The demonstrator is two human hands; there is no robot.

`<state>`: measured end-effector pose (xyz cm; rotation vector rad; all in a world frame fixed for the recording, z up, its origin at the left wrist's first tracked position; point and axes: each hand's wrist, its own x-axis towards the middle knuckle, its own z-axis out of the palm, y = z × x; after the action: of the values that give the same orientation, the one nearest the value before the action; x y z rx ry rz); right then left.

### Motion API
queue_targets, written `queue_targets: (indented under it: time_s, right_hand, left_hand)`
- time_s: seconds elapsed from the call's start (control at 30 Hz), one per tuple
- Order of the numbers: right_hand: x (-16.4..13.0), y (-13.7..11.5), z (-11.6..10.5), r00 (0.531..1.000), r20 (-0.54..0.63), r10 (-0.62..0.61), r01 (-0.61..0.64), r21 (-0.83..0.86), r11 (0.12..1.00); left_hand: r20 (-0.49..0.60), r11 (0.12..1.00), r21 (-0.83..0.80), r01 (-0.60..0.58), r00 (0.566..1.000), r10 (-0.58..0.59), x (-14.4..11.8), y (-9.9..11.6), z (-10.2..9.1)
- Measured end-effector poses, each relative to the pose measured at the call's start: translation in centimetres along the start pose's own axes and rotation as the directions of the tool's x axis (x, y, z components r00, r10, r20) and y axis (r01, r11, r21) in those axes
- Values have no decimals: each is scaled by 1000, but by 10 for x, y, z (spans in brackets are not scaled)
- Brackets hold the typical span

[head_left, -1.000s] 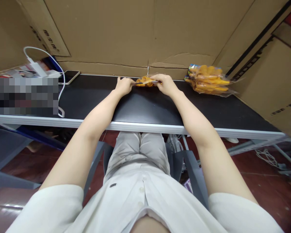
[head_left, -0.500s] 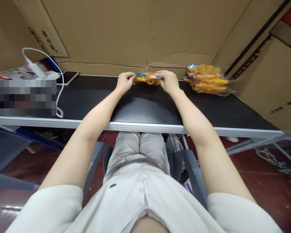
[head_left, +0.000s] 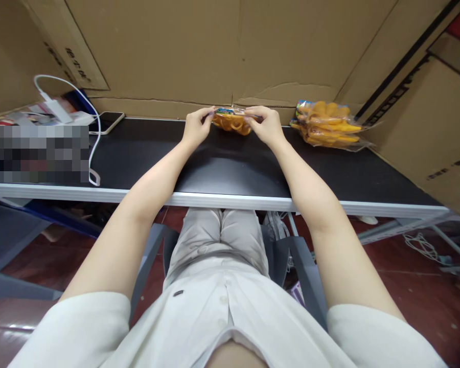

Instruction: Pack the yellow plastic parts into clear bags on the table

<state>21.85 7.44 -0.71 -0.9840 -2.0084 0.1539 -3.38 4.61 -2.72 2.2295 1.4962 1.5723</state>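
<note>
Work in hand: a small clear packet [head_left: 232, 121] of orange ring-shaped pieces is held by its top strip between both hands, at the middle of the table's [head_left: 230, 174] far edge, close to the cardboard wall [head_left: 199, 51].
Done so far: judging from how things lie, a pile of like packets [head_left: 327, 125] sits toward the far right corner, well apart from the hands.
Left to do: the held packet is not yet with that pile; whether its top is sealed cannot be told.
Left hand [head_left: 197, 128]: fingers pinched shut on the packet's left end, wrist just above the tabletop, forearm reaching straight across the near edge.
Right hand [head_left: 267, 126]: fingers pinched on the right end, mirroring the left, arm stretched forward.
Packet height: its body hangs just above or grazes the surface; I cannot tell which.
Far left corner: a phone [head_left: 109, 121] and a white charger cable [head_left: 88, 110].
</note>
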Motion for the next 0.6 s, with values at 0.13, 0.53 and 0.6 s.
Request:
queue_targets:
  time_s: [0.13,0.53,0.6]
  right_hand:
    - [1,6,2,999,-25,31,-29,68,997]
    - [3,13,10,996,-42,82,-76,143,987]
    - [2,11,9,995,-31,97,-91,144,985]
  left_hand:
    - [32,999,33,-38,999,37,1,6,-2]
    - [227,942,-184,282,944,-238,1,-24,15]
    - [246,940,-168,298,936,-253,-1,-26,14]
